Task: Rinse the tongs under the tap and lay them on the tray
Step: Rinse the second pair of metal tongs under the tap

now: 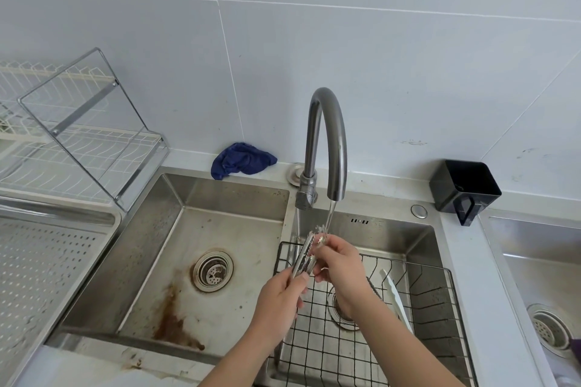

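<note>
- Tongs (pixel 307 258): steel, toothed tips pointing far and upward, held directly under the running water, above the wire basket (pixel 435 289) in the right basin.
- Left hand (pixel 279 298): fingers curled round the near, handle end of the tongs.
- Right hand (pixel 338 264): fingers curled about one toothed tip, apparently rubbing it in the stream.
- Tap (pixel 330 135): gooseneck spout, water falling onto the tips.
- Tray (pixel 47 261): perforated steel, far left, well apart from the tongs.
- Progress: rinsing under way. Judged remaining: finish the rinse, carry the tongs left across the stained basin, lay them on the tray.
</note>
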The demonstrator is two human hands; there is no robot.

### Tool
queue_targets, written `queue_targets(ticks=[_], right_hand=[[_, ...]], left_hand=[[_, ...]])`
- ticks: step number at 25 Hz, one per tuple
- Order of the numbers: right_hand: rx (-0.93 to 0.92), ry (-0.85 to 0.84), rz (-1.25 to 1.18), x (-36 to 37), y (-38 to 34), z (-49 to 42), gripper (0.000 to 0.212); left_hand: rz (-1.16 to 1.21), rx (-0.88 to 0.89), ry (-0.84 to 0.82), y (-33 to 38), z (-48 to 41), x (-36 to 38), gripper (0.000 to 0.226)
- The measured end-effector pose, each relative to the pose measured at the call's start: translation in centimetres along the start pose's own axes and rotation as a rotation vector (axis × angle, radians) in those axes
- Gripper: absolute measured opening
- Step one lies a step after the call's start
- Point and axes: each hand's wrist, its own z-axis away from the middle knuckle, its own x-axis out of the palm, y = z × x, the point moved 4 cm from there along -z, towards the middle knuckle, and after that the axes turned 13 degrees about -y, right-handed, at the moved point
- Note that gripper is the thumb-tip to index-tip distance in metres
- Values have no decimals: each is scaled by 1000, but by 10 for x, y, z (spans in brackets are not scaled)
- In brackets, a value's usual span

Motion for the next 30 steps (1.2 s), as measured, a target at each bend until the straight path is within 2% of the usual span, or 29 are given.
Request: queue_targets(ticks=[2, 5, 8, 9, 12, 13, 16, 18, 22, 26, 28, 30], right_hand=[[-8, -23, 10, 1, -4, 0, 17], [-13, -22, -4, 1, -8, 2, 25], [-29, -94, -77, 4, -11, 5, 11], [-43, -117, -94, 5, -12, 6, 13], [-16, -80, -102, 2, -15, 3, 41], [-15, -96, -155, 2, -16, 2, 41], [-73, -215, -259, 1, -22, 4, 19], [-124, -205, -184, -2, -28, 7, 14], [-197, -92, -68, -4, -34, 9, 18], [-86, -201, 57, -2, -34, 15, 5], [-51, -174, 212, -8, -35, 14, 15], [-66, -63, 283, -14, -36, 13, 28]], left_hand=[[0, 20, 5, -3, -2, 0, 50], [57, 26, -12, -5, -5, 3, 33], [231, -2, -16, -2, -8, 3, 31], [267, -15, -24, -1, -9, 3, 35], [311, -32, -64, 3, -12, 8, 43], [337, -37, -60, 4, -14, 11, 45], [395, -56, -18, 7, -25, 12, 52], [341, -49, -10, 8, -31, 12, 52], [224, -95, -31, 3, -36, 18, 45], [252, -134, -14, 3, -38, 21, 47], [249, -102, -9, 9, -36, 21, 49], [257, -51, 2, 13, -32, 21, 47]])
